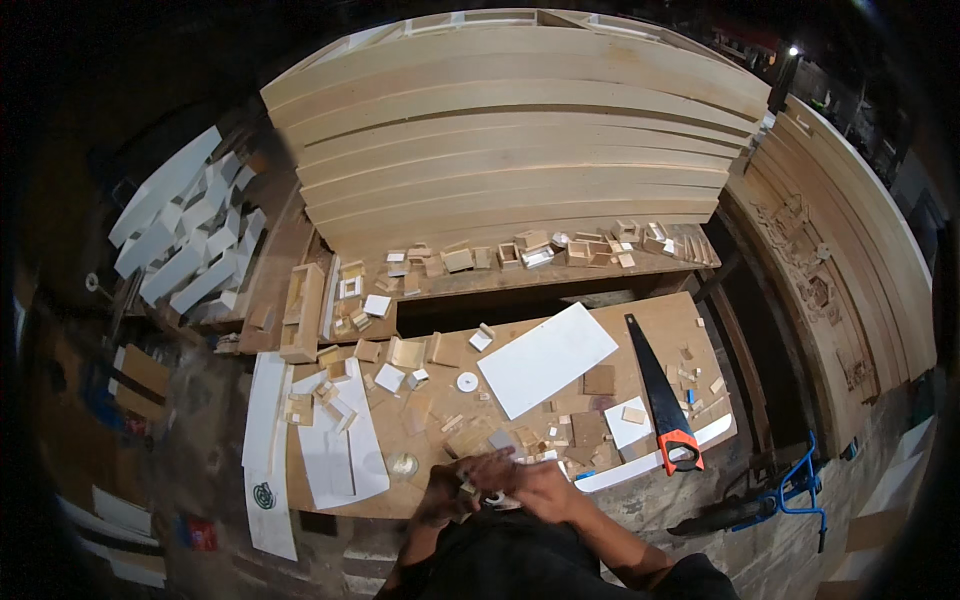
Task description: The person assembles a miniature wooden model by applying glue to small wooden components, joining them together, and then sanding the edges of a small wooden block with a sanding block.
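Dim workshop, stacked long planks (pixel 510 150) behind a wooden workbench (pixel 660 320) — one bright lamp (pixel 793 50) upper right, dark floor.

Woodworking shop: stacked planks (pixel 510 150), handsaw (pixel 660 395)

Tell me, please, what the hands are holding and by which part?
Both hands, left hand and right hand, close around something small and pale; what it is, and where gripped, cannot be told.

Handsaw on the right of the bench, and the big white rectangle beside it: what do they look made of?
The handsaw has a dark blade, probably coated steel, with an orange and black handle that looks like moulded plastic. The white rectangle is flat, smooth and matt with crisp edges, so likely a laminated or painted board, though foam sheet can't be excluded.
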`<state>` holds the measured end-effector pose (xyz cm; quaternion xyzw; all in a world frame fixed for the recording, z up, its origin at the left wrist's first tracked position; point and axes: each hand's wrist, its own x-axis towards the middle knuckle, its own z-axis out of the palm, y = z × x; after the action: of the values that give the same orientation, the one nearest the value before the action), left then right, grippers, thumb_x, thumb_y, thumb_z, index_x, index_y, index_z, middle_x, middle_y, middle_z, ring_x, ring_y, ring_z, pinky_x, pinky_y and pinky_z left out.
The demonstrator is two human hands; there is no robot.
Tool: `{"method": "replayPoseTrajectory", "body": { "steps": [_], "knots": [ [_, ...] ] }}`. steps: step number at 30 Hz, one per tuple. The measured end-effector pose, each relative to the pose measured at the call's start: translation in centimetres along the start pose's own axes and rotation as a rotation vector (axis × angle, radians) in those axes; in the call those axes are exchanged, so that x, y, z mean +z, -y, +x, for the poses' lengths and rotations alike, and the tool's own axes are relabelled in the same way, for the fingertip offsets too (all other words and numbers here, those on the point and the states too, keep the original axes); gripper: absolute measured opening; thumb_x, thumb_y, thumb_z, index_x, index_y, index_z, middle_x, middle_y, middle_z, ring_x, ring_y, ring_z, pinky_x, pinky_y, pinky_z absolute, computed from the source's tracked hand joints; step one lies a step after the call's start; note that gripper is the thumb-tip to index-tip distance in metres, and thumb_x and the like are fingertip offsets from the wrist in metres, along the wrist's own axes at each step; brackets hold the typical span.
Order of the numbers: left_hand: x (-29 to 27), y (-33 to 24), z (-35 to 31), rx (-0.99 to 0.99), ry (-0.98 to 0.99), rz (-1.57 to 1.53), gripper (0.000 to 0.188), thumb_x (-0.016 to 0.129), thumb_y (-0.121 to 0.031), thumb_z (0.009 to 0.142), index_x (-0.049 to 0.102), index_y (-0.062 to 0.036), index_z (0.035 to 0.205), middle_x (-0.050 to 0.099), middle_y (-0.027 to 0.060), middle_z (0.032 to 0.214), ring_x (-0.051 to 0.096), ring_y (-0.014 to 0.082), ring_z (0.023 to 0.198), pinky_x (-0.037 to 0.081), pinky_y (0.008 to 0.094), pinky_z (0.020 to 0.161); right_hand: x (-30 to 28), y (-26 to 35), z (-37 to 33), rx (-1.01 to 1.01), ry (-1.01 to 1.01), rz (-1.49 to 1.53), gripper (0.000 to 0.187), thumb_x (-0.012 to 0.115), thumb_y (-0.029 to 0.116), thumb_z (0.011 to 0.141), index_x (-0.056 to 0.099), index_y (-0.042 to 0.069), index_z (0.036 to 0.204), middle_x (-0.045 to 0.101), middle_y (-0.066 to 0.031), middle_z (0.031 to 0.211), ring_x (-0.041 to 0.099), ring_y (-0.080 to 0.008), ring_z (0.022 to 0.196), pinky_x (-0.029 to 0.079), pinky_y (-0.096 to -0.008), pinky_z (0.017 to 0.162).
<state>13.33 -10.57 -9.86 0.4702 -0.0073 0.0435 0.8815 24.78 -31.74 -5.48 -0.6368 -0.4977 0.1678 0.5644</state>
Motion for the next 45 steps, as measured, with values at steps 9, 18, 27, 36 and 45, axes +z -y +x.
{"method": "replayPoseTrajectory", "body": {
  "steps": [9, 18, 27, 36, 45],
  "knots": [
    [0.1, 0.6, 1.5, 0.01, -0.425, 0.148, 0.047, 0.064, -0.048, 0.099, 0.059, -0.0076, 0.124, 0.061, 0.0042, 0.112, 0.059, 0.0145, 0.101, 0.051, 0.0298, 0.089, 0.5, 1.1, 2.7, 0.121, -0.308, 0.046, 0.048, 0.052, -0.015, 0.082, 0.068, 0.0, 0.125, 0.064, -0.0161, 0.136, 0.059, -0.0292, 0.131, 0.047, -0.0367, 0.109],
    [2.0, -2.4, 3.6, -0.076, -0.452, -0.354, 0.069, 0.045, -0.059, 0.104, 0.047, -0.0024, 0.143, 0.06, 0.0121, 0.135, 0.06, 0.0261, 0.123, 0.05, 0.0408, 0.102, 2.9, 1.0, 1.5, 0.102, -0.197, -0.033, 0.051, 0.052, -0.015, 0.082, 0.068, 0.003, 0.126, 0.064, -0.0175, 0.135, 0.063, -0.0321, 0.125, 0.052, -0.0362, 0.102],
    [0.7, -0.1, 3.5, 0.345, -0.443, 0.307, 0.107, 0.101, -0.023, 0.06, 0.036, -0.0025, 0.144, 0.058, 0.0132, 0.128, 0.06, 0.025, 0.12, 0.053, 0.0391, 0.099, 4.5, -2.5, 2.4, 0.527, -0.456, 0.786, 0.042, 0.056, -0.011, 0.093, 0.061, -0.005, 0.135, 0.069, -0.0093, 0.127, 0.064, -0.0142, 0.114, 0.049, -0.0268, 0.097],
    [-1.6, 3.8, -0.6, 0.287, -0.584, 0.397, 0.113, 0.104, -0.027, 0.049, 0.04, -0.0025, 0.139, 0.06, 0.0105, 0.12, 0.062, 0.0219, 0.111, 0.056, 0.0385, 0.094, 6.4, -4.0, 1.2, 0.639, -0.21, 0.657, 0.035, 0.055, -0.005, 0.095, 0.065, -0.004, 0.129, 0.071, -0.003, 0.113, 0.063, -0.0091, 0.098, 0.048, -0.0234, 0.085],
    [-9.7, 5.4, -11.1, 0.042, -0.922, 0.384, 0.09, 0.098, -0.024, 0.066, 0.047, -0.0033, 0.136, 0.057, 0.0097, 0.122, 0.061, 0.0223, 0.107, 0.055, 0.0379, 0.092, 1.2, -15.2, -4.2, 0.652, -0.357, -0.146, 0.041, 0.053, -0.01, 0.084, 0.071, -0.001, 0.12, 0.075, -0.0164, 0.101, 0.071, -0.0192, 0.091, 0.055, -0.0344, 0.078]
  ]
}}
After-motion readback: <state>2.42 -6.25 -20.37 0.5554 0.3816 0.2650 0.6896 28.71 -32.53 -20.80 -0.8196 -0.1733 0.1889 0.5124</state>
